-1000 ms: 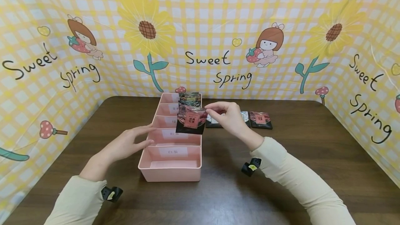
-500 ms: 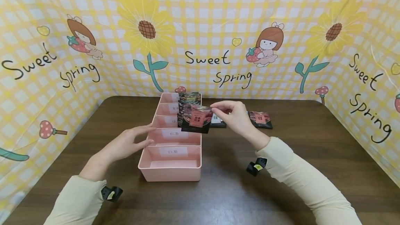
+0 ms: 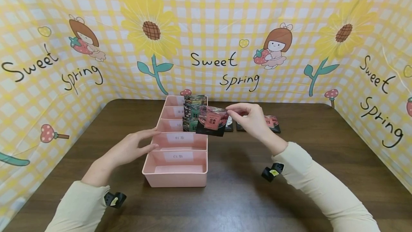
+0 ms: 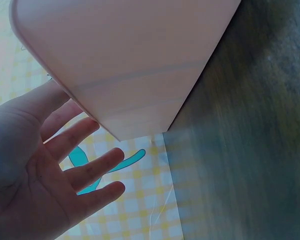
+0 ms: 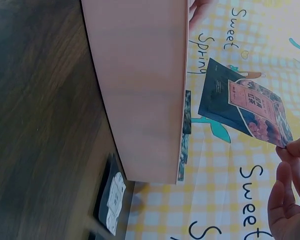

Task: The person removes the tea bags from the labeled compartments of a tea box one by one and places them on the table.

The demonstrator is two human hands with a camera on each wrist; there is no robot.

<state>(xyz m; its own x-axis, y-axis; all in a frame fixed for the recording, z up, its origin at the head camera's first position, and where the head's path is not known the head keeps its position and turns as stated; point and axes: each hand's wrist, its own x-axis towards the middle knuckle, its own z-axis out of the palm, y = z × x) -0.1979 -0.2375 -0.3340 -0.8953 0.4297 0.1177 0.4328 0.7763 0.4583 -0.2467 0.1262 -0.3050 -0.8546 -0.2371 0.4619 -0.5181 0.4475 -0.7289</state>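
Note:
My right hand (image 3: 249, 119) pinches a black and pink tea sachet (image 3: 212, 122) by its top right corner. It hangs in the air over the right rim of a pink divided box (image 3: 175, 180). In the right wrist view the sachet (image 5: 245, 102) is tilted, its printed face showing, between my thumb and fingertips. My left hand (image 3: 128, 148) touches the box's left rim with fingers loosely extended. The left wrist view shows that hand (image 4: 50, 165) against the box's outer wall (image 4: 125, 55). Darker green sachets (image 3: 190, 124) stand in the rear compartments; the two front ones have white labels.
On the table (image 3: 244, 199), right of the box, lie another pink and black sachet (image 3: 273, 124) and white-patterned dark sachets (image 3: 229, 124), partly hidden by my right hand. A checked yellow cloth (image 3: 206, 28) hangs behind and at both sides.
My right hand has moved right with the tea sachet, from over the box to its right rim, uncovering the green sachets. My left hand and the box have stayed in place.

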